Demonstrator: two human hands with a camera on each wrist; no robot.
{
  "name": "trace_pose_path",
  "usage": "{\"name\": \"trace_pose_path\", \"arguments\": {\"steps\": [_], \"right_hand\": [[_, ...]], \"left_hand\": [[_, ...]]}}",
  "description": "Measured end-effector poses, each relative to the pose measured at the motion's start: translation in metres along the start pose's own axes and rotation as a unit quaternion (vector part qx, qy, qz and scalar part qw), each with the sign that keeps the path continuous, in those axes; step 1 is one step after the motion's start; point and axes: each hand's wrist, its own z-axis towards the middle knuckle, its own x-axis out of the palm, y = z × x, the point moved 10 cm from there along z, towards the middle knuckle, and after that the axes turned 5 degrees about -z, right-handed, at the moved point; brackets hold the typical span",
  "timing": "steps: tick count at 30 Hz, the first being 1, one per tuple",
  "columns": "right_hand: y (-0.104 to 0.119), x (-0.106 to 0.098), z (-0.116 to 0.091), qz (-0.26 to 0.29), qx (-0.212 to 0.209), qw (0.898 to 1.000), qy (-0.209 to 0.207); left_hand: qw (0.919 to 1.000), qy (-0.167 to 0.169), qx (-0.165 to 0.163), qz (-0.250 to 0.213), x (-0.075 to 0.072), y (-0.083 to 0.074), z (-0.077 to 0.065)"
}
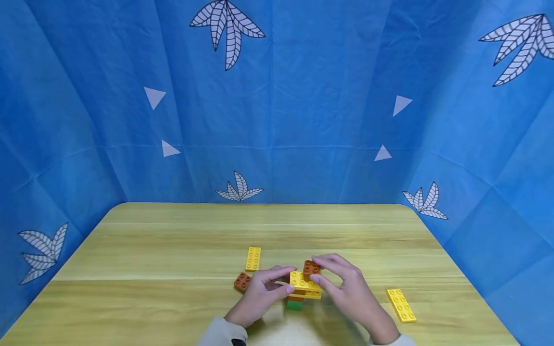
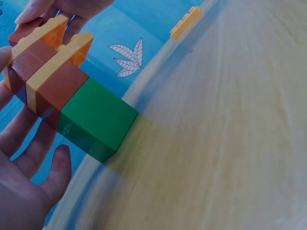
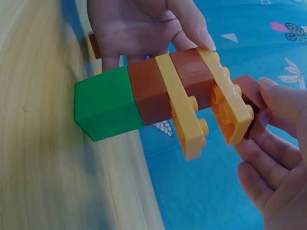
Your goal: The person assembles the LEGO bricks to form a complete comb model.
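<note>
A small block tower stands on the table, with a green brick [image 1: 295, 304] at its base. Above that come a brown brick [image 3: 148, 91], a yellow plate [image 3: 180, 110], a second brown brick [image 3: 192, 72] and an upper yellow plate [image 1: 301, 281]. Both plates jut out to the right. My left hand [image 1: 259, 293] grips the tower near its top, thumb at the upper plate's edge. Between thumb and fingers, my right hand [image 1: 348, 288] pinches another brown brick [image 1: 311, 267], slightly tilted over the upper plate's right end. Its underside is mostly hidden.
A loose yellow plate [image 1: 253, 259] lies behind my left hand, and a brown piece [image 1: 242, 282] sits right beside that hand. Another yellow plate [image 1: 401, 305] lies to the right of my right arm. Blue patterned cloth [image 1: 271, 105] hangs around the wooden table [image 1: 173, 240].
</note>
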Motion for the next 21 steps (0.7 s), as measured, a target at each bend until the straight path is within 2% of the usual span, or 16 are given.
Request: {"name": "trace_pose_path", "arguments": {"steps": [10,21], "right_hand": [[0.010,0.011,0.002,0.028,-0.023,0.999,0.007],[0.014,0.017,0.001,0.043,-0.028,0.999,0.002]], "left_hand": [[1.0000,-0.003,-0.006,-0.003,-0.001,0.002,-0.002],[1.0000,-0.005,-0.001,0.003,-0.002,0.003,-0.004]]}}
